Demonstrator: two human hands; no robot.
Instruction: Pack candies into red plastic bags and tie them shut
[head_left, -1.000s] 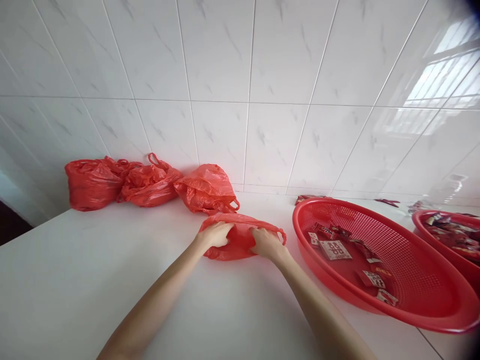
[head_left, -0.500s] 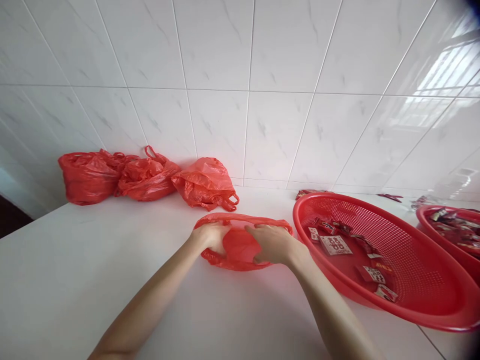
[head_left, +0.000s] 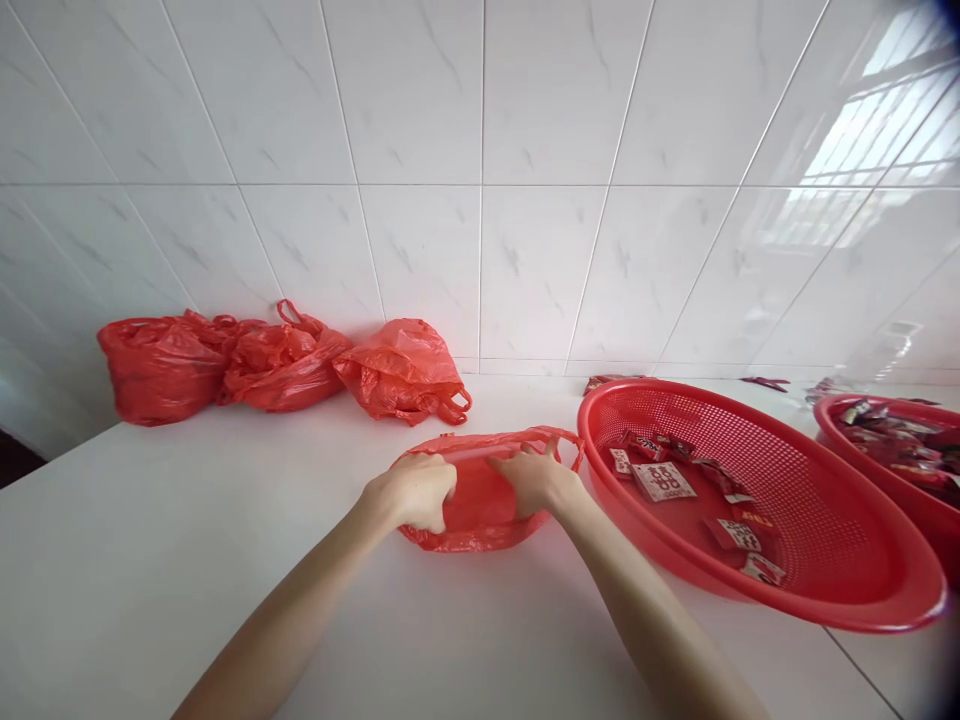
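Note:
A red plastic bag [head_left: 480, 541] lies on the white tabletop with its mouth spread wide toward me. My left hand [head_left: 415, 490] is closed on the left side of the mouth, its fingers curled over the rim and partly hidden. On the other side, my right hand [head_left: 534, 476] grips the right edge near a handle loop, fingertips partly out of sight in the plastic. Nothing shows inside the bag between my hands. Close to its right stands a large red plastic basket [head_left: 832, 540] holding small wrapped sweets and a white card box with red characters [head_left: 663, 481].
Three filled red bags, a left one [head_left: 157, 375], a middle one [head_left: 289, 365] and a right one [head_left: 405, 370], sit along the tiled wall [head_left: 420, 240]. A second red basket [head_left: 832, 415] of wrapped sweets stands far right. Some red packets [head_left: 604, 381] lie behind the large basket.
My left hand has come out from inside the bag's mouth and curled over its left rim. My right hand has shifted to the right rim. The view has turned slightly right.

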